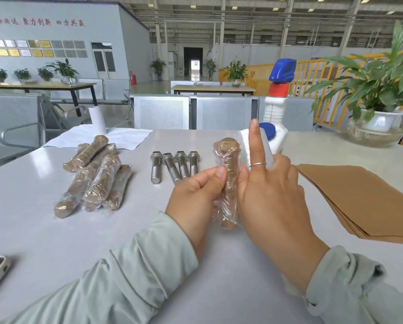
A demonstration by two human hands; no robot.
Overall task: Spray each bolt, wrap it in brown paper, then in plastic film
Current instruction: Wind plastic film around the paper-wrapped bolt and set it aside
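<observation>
Presently, in the head view, we record one wrapped bolt (pixel 228 181), in brown paper and plastic film, held upright between both hands above the table (pixel 32 230). The left hand (pixel 196 195) pinches its shaft with thumb and curled fingers. The right hand (pixel 268 190) presses against its other side with the index finger straight up, wearing one thin ring; whether the hidden fingers grip, we cannot tell.

We count four bare steel bolts (pixel 174 166) side by side, heads away from us. Left of them lies a pile of finished wrapped bolts (pixel 95 174); we make out about six.

One stack of brown paper sheets (pixel 357 197) lies at right. One white spray bottle (pixel 276 113) with a blue trigger and red collar stands behind the hands; its label is unreadable.

One potted plant (pixel 378 99) sits in a glass bowl.
</observation>
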